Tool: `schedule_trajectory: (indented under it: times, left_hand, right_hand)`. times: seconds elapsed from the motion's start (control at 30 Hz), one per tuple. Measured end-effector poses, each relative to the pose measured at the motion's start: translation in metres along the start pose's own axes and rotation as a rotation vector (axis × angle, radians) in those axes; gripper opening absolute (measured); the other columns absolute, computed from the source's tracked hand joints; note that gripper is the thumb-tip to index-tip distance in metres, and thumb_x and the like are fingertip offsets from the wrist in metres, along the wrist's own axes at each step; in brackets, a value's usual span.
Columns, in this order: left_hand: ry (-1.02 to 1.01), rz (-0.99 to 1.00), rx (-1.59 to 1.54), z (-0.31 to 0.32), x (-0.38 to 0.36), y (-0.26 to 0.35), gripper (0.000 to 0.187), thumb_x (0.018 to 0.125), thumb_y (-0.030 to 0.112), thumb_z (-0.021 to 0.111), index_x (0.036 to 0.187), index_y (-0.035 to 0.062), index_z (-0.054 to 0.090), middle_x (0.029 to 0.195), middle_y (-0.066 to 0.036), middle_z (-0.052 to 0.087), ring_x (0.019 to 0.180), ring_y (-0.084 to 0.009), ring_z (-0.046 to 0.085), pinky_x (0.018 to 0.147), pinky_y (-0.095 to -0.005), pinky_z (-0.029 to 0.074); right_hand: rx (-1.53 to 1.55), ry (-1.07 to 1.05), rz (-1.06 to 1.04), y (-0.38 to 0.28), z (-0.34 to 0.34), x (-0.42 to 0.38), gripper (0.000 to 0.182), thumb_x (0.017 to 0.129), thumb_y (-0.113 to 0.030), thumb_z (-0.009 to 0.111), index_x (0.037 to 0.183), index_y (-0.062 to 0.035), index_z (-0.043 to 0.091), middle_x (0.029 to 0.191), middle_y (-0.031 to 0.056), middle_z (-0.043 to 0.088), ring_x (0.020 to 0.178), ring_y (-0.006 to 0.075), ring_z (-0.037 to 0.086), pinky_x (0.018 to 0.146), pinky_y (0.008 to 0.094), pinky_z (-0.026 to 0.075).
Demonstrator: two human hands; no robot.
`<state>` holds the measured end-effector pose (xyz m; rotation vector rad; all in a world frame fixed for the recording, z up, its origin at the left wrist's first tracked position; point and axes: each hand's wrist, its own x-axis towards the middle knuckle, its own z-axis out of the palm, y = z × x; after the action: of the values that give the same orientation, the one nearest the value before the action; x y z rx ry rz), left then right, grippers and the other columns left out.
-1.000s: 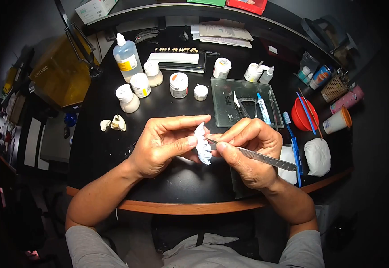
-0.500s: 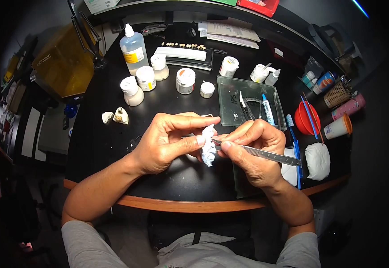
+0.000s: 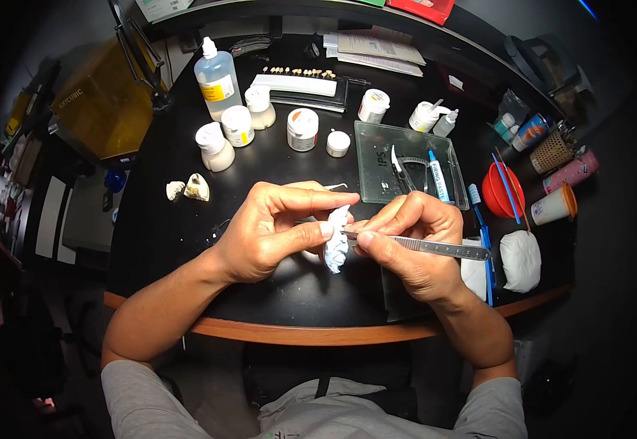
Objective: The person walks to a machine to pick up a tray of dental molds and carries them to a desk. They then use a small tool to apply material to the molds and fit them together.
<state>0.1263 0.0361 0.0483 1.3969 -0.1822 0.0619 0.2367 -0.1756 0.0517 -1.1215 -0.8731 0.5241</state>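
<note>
My left hand (image 3: pixel 278 230) is closed, pinching a lumpy, crumpled white-blue piece (image 3: pixel 336 252) that looks like tissue. The thumb presses its near side, while the index finger reaches out above it. A thin hooked metal tip (image 3: pixel 339 186) shows behind that index finger. In my right hand (image 3: pixel 413 241) is a scalpel (image 3: pixel 443 249) with a flat, marked metal handle, gripped like a pen. The handle points right, and the working tip is right at the side of the white-blue piece, partly hidden by the fingers.
Beyond the hands stand white jars (image 3: pixel 303 130) and a clear bottle (image 3: pixel 217 80). A glass plate (image 3: pixel 373 186) carries a firing paste syringe (image 3: pixel 439 175) and metal tools. Right of it are a red bowl (image 3: pixel 495 199), a toothbrush (image 3: pixel 484 230) and a white bundle (image 3: pixel 521 263). Two cast pieces (image 3: pixel 197 188) lie left.
The white-blue piece has turned slightly, and the scalpel handle has tipped a little flatter. Both hands keep nearly the same place and hold.
</note>
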Motion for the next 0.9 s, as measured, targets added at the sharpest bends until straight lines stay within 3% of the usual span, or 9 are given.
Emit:
schedule_trajectory:
  times: [0.3, 0.67, 0.77, 0.9]
  left_hand:
    - [-0.003, -0.071, -0.158, -0.001, -0.001, -0.002, 0.047, 0.096, 0.005, 0.064, 0.14, -0.0086, 0.06, 0.122, -0.015, 0.068, 0.117, -0.0241, 0.068, 0.102, -0.0349, 0.053]
    - [-0.02, -0.133, -0.228, -0.002, -0.002, -0.002, 0.046, 0.095, 0.004, 0.064, 0.139, -0.0097, 0.06, 0.133, -0.02, 0.066, 0.12, -0.0246, 0.067, 0.105, -0.0361, 0.051]
    - [-0.031, -0.132, -0.208, -0.001, -0.002, 0.001, 0.047, 0.095, 0.005, 0.065, 0.139, -0.0095, 0.06, 0.13, -0.02, 0.067, 0.119, -0.0237, 0.067, 0.104, -0.0356, 0.051]
    - [-0.055, 0.015, -0.052, -0.004, 0.002, -0.001, 0.046, 0.095, 0.006, 0.066, 0.139, -0.0085, 0.061, 0.122, -0.018, 0.068, 0.115, -0.023, 0.068, 0.102, -0.0347, 0.052]
  right_hand:
    - [-0.081, -0.018, -0.202, 0.0, 0.006, 0.001, 0.017, 0.086, 0.013, 0.076, 0.084, 0.0003, 0.065, 0.093, 0.0174, 0.073, 0.093, 0.0215, 0.075, 0.083, 0.0319, 0.061]
    - [-0.38, -0.057, -0.387, -0.004, 0.003, 0.007, 0.017, 0.078, 0.01, 0.08, 0.078, -0.0006, 0.067, 0.084, 0.015, 0.076, 0.082, 0.0214, 0.078, 0.073, 0.0316, 0.062]
    - [-0.42, -0.083, -0.42, -0.008, 0.003, 0.008, 0.018, 0.078, 0.01, 0.08, 0.076, -0.0011, 0.066, 0.083, 0.0142, 0.076, 0.081, 0.0211, 0.078, 0.072, 0.0313, 0.062]
    - [-0.395, -0.074, -0.424, -0.006, 0.004, 0.01, 0.019, 0.079, 0.01, 0.079, 0.075, -0.0017, 0.064, 0.081, 0.0133, 0.075, 0.08, 0.0199, 0.077, 0.07, 0.0304, 0.061]
